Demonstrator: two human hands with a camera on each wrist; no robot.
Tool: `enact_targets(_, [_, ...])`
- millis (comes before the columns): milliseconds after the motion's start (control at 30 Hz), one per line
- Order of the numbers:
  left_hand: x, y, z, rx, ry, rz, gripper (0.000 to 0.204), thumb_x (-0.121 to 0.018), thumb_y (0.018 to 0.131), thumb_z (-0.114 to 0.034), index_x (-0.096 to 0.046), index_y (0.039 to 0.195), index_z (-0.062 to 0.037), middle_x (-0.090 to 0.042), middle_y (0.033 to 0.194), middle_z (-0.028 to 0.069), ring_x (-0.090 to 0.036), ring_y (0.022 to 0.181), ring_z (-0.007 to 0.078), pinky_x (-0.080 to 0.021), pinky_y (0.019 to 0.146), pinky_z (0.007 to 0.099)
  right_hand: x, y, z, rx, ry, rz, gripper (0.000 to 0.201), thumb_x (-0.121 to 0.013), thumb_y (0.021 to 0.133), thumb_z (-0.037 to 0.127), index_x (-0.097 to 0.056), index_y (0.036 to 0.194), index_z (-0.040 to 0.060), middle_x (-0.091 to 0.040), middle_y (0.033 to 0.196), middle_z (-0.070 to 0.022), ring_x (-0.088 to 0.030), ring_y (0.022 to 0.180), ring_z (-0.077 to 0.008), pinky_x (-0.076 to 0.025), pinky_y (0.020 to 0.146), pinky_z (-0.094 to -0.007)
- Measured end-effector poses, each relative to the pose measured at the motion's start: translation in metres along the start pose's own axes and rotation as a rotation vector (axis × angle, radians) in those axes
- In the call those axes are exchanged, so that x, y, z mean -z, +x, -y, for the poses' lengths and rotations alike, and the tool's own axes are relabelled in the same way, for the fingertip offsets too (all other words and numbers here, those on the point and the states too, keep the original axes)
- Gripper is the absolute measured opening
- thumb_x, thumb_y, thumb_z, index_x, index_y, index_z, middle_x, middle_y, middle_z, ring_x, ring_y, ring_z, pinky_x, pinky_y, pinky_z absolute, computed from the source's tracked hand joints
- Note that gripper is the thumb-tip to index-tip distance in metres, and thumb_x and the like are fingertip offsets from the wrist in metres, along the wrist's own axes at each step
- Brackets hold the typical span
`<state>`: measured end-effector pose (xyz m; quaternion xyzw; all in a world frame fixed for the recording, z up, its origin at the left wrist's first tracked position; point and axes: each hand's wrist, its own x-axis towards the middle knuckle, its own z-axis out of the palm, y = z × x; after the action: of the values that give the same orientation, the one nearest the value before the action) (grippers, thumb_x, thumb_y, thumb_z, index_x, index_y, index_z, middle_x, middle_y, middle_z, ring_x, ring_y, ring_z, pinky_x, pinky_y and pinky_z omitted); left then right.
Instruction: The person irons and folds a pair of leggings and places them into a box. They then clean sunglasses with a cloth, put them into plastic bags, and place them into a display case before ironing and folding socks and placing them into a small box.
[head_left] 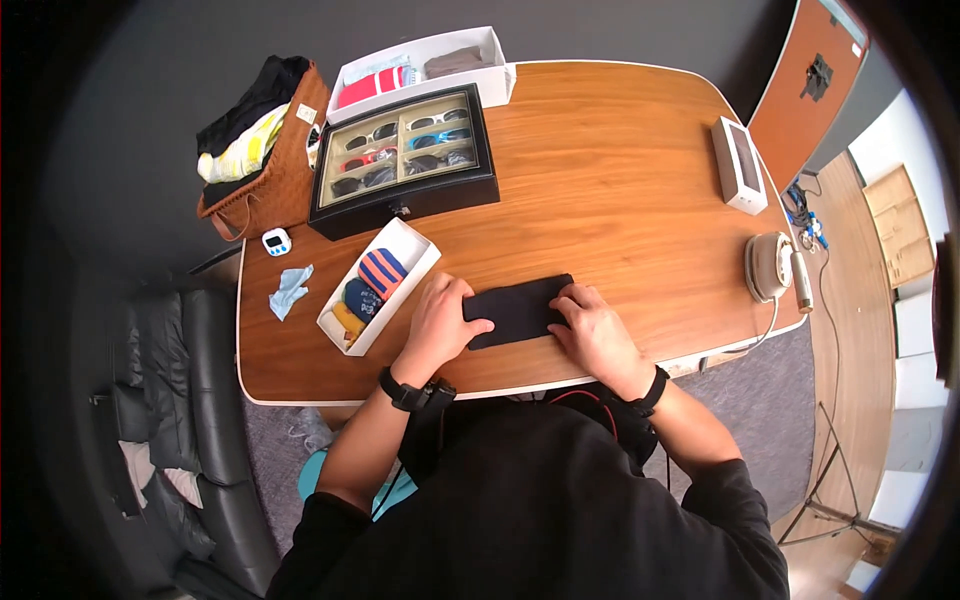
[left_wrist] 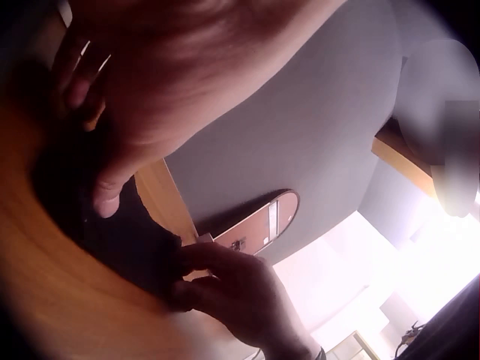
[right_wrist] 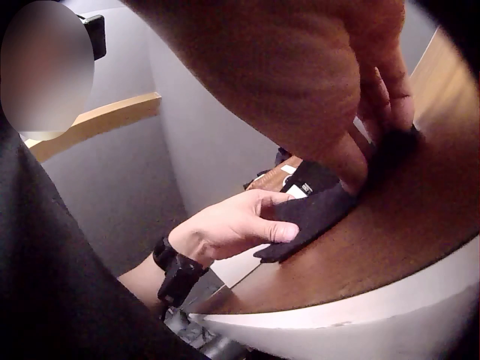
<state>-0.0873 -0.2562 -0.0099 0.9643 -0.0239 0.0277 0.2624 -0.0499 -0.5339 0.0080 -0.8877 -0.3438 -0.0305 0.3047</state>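
Note:
A folded black cloth (head_left: 515, 310) lies flat on the wooden table near its front edge. My left hand (head_left: 440, 322) grips its left end, the thumb lying over the top face and the fingers at the far side. At the opposite end, my right hand (head_left: 597, 335) pinches the cloth between thumb and fingers. In the right wrist view the left thumb presses on the near corner of the dark fabric (right_wrist: 319, 217). Left of the hands, a narrow white box (head_left: 408, 240) holds a striped roll (head_left: 382, 272), a navy roll (head_left: 361, 298) and a yellow one (head_left: 347, 322).
A black sunglasses case (head_left: 440, 200) stands behind the narrow box, with another white box (head_left: 500, 85) beyond. A woven basket (head_left: 275, 205) of clothes, a timer (head_left: 276, 241) and a light blue cloth (head_left: 290, 291) are left. At right are a white carton (head_left: 738, 165) and a beige corded device (head_left: 768, 265).

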Motion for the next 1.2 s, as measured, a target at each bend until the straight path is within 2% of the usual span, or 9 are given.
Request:
enact_targets(200, [-0.002,0.015,0.002,0.075,-0.239,0.113,0.056,-0.094,0.077,-0.01,-0.061,0.123,-0.0041,-0.071,0.107,0.0166,-0.069,0.1,0.0355,-0.056,0.089,0.0444,0.006,-0.001,-0.005,-0.053,0.117,-0.068,0.028,-0.08,0.087,0.007,-0.072,0.112,-0.0023,-0.07,0.106,-0.0191,-0.068,0.105,-0.0402,-0.058,0.092,-0.0457])
enact_targets(300, [0.013,0.023,-0.004,0.146,-0.515,0.04,0.049,-0.085,0.084,-0.001,-0.059,0.126,-0.0046,-0.074,0.106,0.0131,-0.074,0.102,0.0248,-0.056,0.088,0.0341,0.011,-0.002,-0.007,-0.08,0.16,-0.122,0.025,-0.079,0.089,0.007,-0.071,0.111,-0.0023,-0.07,0.102,-0.0206,-0.069,0.102,-0.0416,-0.058,0.089,-0.0469])
enact_targets(433, [0.061,0.03,-0.058,-0.106,-0.414,-0.146,0.042,-0.08,0.088,0.005,-0.063,0.126,-0.0034,-0.069,0.108,0.0084,-0.069,0.103,0.0149,-0.057,0.088,0.0315,0.019,0.001,-0.004,-0.109,0.18,-0.174,0.022,-0.078,0.09,0.008,-0.07,0.108,-0.002,-0.069,0.099,-0.022,-0.068,0.099,-0.0427,-0.058,0.085,-0.0478])
enact_targets(533, [0.084,0.028,-0.091,-0.323,-0.231,-0.279,0.042,-0.08,0.083,0.007,-0.066,0.121,-0.0017,-0.069,0.11,0.0152,-0.072,0.101,0.025,-0.058,0.088,0.0379,0.021,0.004,-0.007,-0.077,0.19,-0.201,0.02,-0.078,0.091,0.009,-0.07,0.106,-0.0016,-0.068,0.097,-0.0218,-0.068,0.097,-0.0433,-0.057,0.084,-0.0484])
enact_targets(633, [0.082,0.011,-0.099,-0.771,0.092,-0.248,0.045,-0.076,0.073,0.008,-0.068,0.117,0.0019,-0.069,0.11,0.0176,-0.071,0.1,0.0369,-0.059,0.086,0.0456,0.023,0.0,-0.006,-0.08,0.198,-0.218,0.02,-0.078,0.091,0.009,-0.069,0.106,-0.0014,-0.068,0.097,-0.0217,-0.067,0.096,-0.0433,-0.057,0.083,-0.0485])
enact_targets(667, [0.068,0.004,-0.098,-0.817,0.126,-0.219,0.034,-0.072,0.081,0.004,-0.069,0.114,0.0013,-0.068,0.11,0.016,-0.071,0.1,0.0351,-0.059,0.085,0.045,0.023,-0.003,-0.005,-0.084,0.197,-0.213,0.02,-0.078,0.091,0.009,-0.069,0.106,-0.0014,-0.068,0.097,-0.0217,-0.067,0.096,-0.0433,-0.057,0.083,-0.0485])
enact_targets(833, [-0.003,-0.041,-0.064,-0.693,0.088,0.079,0.028,-0.069,0.088,-0.005,-0.07,0.115,0.0006,-0.066,0.114,0.0138,-0.068,0.108,0.0319,-0.058,0.091,0.0419,0.012,-0.028,-0.003,-0.067,0.189,-0.093,0.02,-0.079,0.089,0.009,-0.069,0.105,0.0002,-0.068,0.099,-0.0197,-0.067,0.097,-0.0419,-0.057,0.083,-0.0476])
enact_targets(1067, [-0.008,-0.055,-0.052,-0.617,-0.126,0.033,0.028,-0.073,0.086,-0.001,-0.068,0.113,0.0032,-0.066,0.12,0.0152,-0.068,0.111,0.0328,-0.059,0.095,0.0416,0.022,-0.028,0.015,0.3,0.198,0.085,0.047,-0.089,0.082,0.023,-0.071,0.119,0.0013,-0.068,0.12,-0.014,-0.066,0.11,-0.0357,-0.058,0.094,-0.0438])
enact_targets(1200, [-0.012,-0.053,-0.047,-0.536,-0.298,0.039,0.031,-0.075,0.087,0.0,-0.067,0.116,0.0015,-0.067,0.118,0.0163,-0.07,0.107,0.0354,-0.06,0.092,0.0428,0.005,-0.024,0.015,0.273,0.17,0.182,0.046,-0.086,0.084,0.024,-0.071,0.121,0.0005,-0.067,0.126,-0.0127,-0.065,0.112,-0.0347,-0.057,0.097,-0.0439])
